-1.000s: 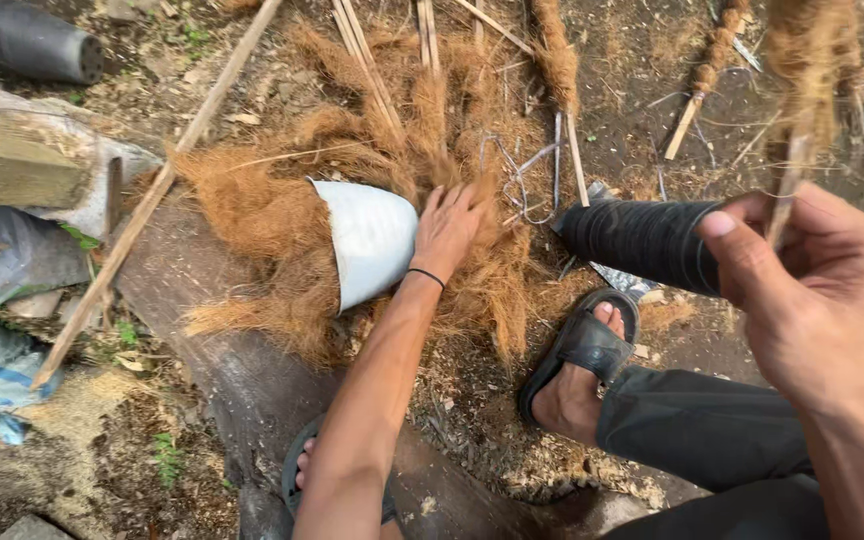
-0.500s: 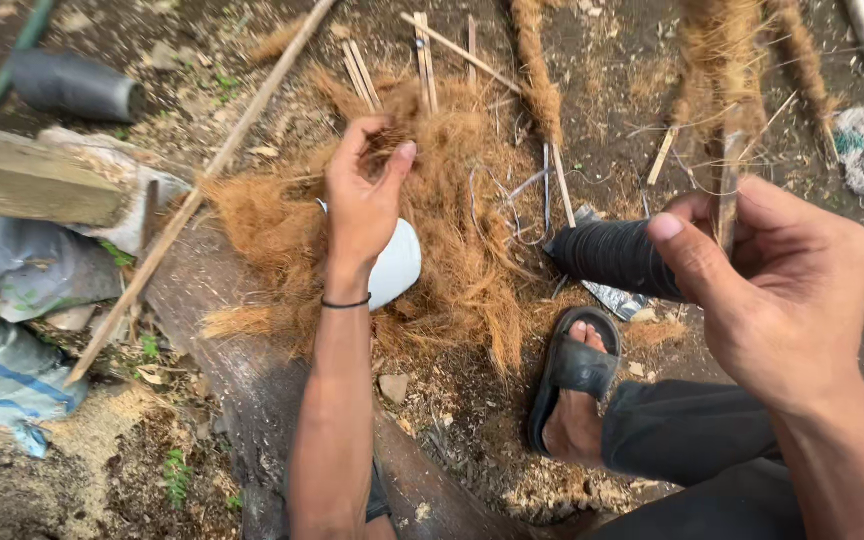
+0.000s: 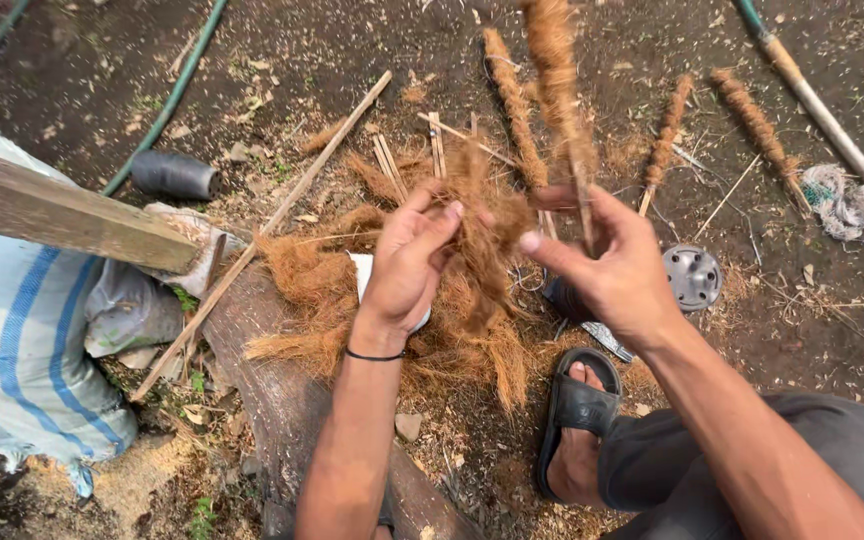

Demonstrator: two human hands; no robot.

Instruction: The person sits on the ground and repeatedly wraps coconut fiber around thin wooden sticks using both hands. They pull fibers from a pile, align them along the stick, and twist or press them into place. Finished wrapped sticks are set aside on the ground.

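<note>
My left hand [image 3: 407,265] is raised in front of me and pinches a tuft of brown coconut fibre [image 3: 482,255] that hangs down from its fingers. My right hand [image 3: 612,270] grips a thin stick [image 3: 584,205] whose upper part is wrapped in fibre [image 3: 555,60]; its thumb reaches toward the tuft. Below both hands lies a loose heap of the same fibre [image 3: 302,290] on the ground. A white bowl-like object [image 3: 362,275] is mostly hidden behind my left wrist.
A log [image 3: 282,400] runs under my left arm. Left are a striped white and blue sack [image 3: 12,350], a wooden plank [image 3: 62,215] and a dark pipe piece [image 3: 174,174]. Fibre-wrapped sticks [image 3: 752,110], bare sticks [image 3: 436,145] and a grey round cap [image 3: 692,277] lie ahead. My sandalled foot [image 3: 577,420] rests below.
My left hand rose from the heap with a tuft of fibre and came up to the stick. My right hand moved left toward the centre, and the view tilted up.
</note>
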